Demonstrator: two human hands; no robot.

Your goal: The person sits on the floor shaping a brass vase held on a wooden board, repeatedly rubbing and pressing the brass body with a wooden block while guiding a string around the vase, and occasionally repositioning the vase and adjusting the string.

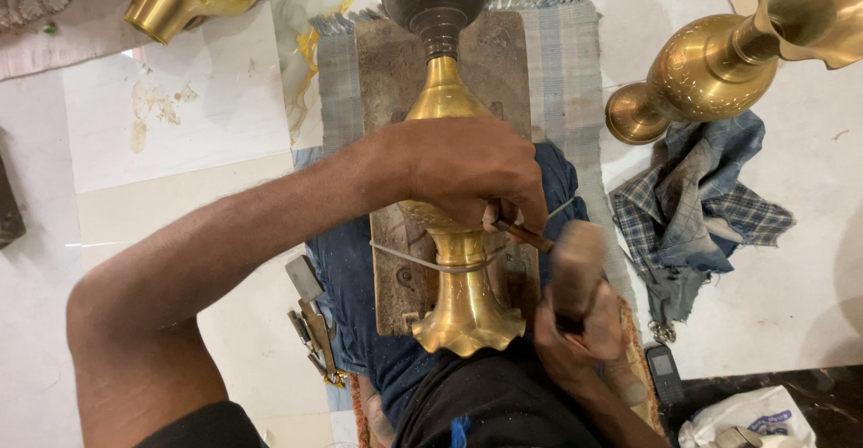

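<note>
Small dark mobile phone (664, 374) lies on the pale floor at lower right, just below the crumpled checked cloth (697, 201); narrow upright rectangle, grey screen unlit, keypad below too small to tell. White plastic bag (751, 418) in the bottom right corner on the dark floor strip, crumpled, with blue print on it and something pale inside. No signs or other labels seen

Both forearms are bare, with no watch or ring showing. A dark sleeve edge (207, 425) sits at lower left (short-sleeved). Dark clothing (490, 403) covers the lap, bottom centre.
</note>
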